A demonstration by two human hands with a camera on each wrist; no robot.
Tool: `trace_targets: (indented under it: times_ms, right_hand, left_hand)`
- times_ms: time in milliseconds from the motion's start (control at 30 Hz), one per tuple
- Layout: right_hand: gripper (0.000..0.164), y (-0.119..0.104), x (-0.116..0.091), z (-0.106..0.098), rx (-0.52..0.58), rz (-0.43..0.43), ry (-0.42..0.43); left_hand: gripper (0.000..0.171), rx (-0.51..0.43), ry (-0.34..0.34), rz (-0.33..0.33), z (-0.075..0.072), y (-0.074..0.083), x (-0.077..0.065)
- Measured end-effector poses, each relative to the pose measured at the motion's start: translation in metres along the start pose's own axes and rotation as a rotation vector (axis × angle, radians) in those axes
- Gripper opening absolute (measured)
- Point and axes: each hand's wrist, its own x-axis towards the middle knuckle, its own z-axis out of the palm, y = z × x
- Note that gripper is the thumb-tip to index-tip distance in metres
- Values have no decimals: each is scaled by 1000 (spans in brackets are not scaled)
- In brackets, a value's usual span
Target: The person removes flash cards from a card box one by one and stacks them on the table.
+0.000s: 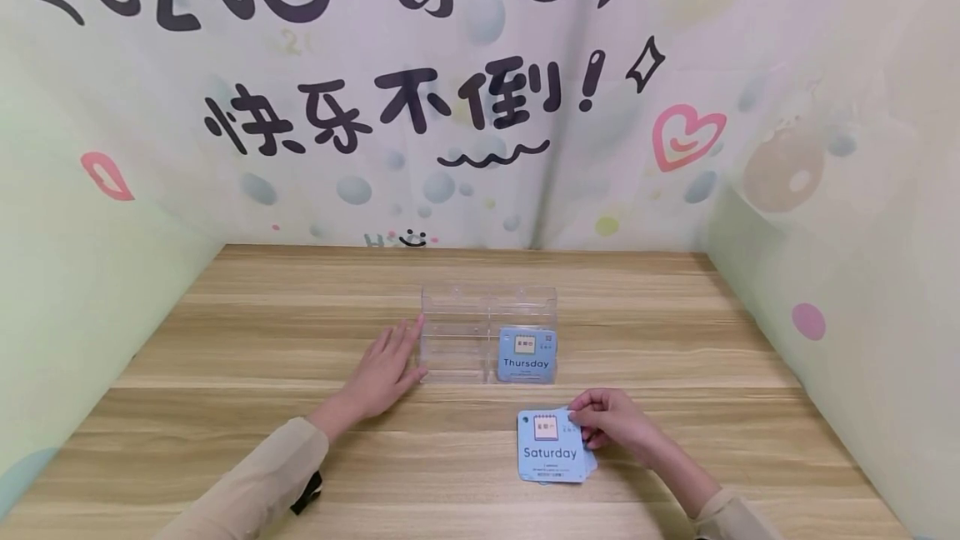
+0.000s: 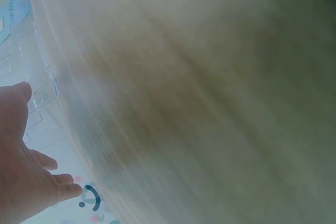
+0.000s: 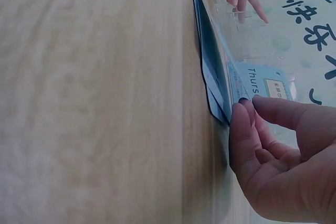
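A clear plastic rack (image 1: 454, 348) with several pockets stands on the wooden table, and a blue "Thursday" card (image 1: 527, 357) sits in its lower right pocket. My left hand (image 1: 381, 373) touches the rack's left side with its fingers stretched out. In the left wrist view, that hand (image 2: 29, 166) shows beside the clear pockets. With thumb and fingers, my right hand (image 1: 617, 422) pinches the upper right corner of a blue "Saturday" card (image 1: 550, 461). Other blue cards (image 1: 590, 462) peek out beneath it. From the right wrist view, the cards (image 3: 210, 77) appear nearly edge-on beside the fingertips.
The wood-grain table (image 1: 300, 307) meets a printed backdrop (image 1: 420, 190) behind the rack. Pale panels (image 1: 847, 232) border both sides. Near my left sleeve (image 1: 255, 482) shows a small black strap (image 1: 306, 493).
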Motion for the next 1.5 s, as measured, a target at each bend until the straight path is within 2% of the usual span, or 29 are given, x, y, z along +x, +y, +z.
trace_targets:
  times_ms: [200,467,667,1133,1500]
  right_hand:
    - [20,-1,-1,3,-63,-16,57]
    - [11,-3,-3,10,-222,-47,165]
    - [9,-6,-4,14,-288,-58,215]
    - [8,-8,-7,13,-341,-92,256]
    - [9,-14,-10,7,-339,-129,227]
  left_hand:
    - [75,2,2,1,0,0,0]
    - [76,5,4,2,-1,1,-1]
    - [76,11,6,2,1,0,0]
    - [75,-2,3,-1,1,-1,0]
    - [75,-5,2,-3,0,0,0]
